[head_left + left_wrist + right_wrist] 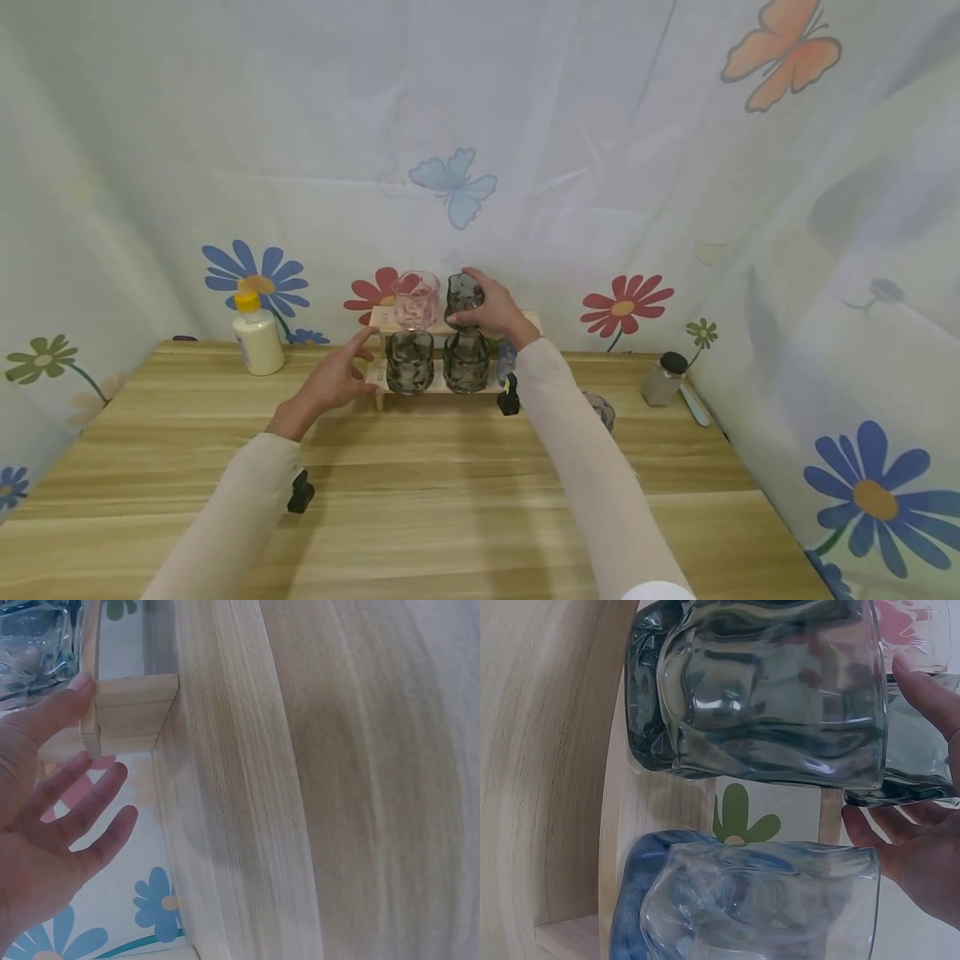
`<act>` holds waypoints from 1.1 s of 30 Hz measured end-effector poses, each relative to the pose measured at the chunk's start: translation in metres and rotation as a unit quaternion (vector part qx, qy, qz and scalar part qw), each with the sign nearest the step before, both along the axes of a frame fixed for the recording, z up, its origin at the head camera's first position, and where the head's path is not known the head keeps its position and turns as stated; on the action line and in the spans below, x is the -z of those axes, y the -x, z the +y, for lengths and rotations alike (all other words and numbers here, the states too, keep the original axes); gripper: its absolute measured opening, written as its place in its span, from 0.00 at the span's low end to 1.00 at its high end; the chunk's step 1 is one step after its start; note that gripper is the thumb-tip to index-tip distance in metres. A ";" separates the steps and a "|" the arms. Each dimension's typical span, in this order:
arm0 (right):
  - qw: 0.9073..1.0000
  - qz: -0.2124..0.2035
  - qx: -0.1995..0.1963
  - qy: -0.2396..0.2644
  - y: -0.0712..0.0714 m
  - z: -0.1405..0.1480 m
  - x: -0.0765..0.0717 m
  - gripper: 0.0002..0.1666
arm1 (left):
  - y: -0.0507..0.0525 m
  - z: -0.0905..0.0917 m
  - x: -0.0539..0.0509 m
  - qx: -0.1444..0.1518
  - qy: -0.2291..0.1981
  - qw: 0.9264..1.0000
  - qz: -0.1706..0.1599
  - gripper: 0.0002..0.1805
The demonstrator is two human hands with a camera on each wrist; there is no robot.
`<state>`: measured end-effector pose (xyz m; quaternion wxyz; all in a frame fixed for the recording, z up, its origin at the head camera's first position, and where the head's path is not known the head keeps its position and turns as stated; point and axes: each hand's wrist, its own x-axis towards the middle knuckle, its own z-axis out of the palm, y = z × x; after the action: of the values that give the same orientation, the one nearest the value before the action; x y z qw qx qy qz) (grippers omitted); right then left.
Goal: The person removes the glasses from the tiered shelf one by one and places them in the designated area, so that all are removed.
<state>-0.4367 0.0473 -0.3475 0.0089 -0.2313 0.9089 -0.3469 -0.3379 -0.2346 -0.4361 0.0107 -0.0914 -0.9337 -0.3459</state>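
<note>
- The head view shows the right hand with thumb and fingers wrapped around a dark glass, at the upper tier of a wooden stand; whether its base rests on the board cannot be told.
- The right wrist view shows a blue glass on the lower tier, mostly hidden by the right sleeve from above.
- The left wrist view shows the left hand grasping nothing: its fingers are spread and slightly bent, thumb touching the end of the lower board.
- A pink glass stands on the upper tier, left of the held one; two more dark glasses, a left one and a right one, stand below.
- The wood-grain table meets a pale curtain printed with flowers and butterflies.
- A yellow-capped bottle stands near the back left edge; a black-lidded jar stands near the right edge, a pale-blue handle beside it.
- Another glass shows partly behind the right sleeve.
- Tabletop stretches between the forearms toward the person; the stand sits close to the back edge, leaving little depth behind it.
</note>
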 end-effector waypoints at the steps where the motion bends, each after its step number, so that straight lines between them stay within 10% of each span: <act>1: 1.000 0.000 0.000 0.001 0.000 0.000 0.000 0.56 | 0.000 0.000 0.000 0.000 0.000 1.000 0.000 0.58; 33: 0.998 -0.006 0.012 0.058 -0.001 0.005 0.007 0.53 | 0.001 -0.001 0.004 0.002 0.000 1.000 0.009 0.58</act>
<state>-0.4359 0.0521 -0.3544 -0.0036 -0.2183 0.8902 -0.3999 -0.3389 -0.2354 -0.4397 0.0185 -0.0969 -0.9332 -0.3455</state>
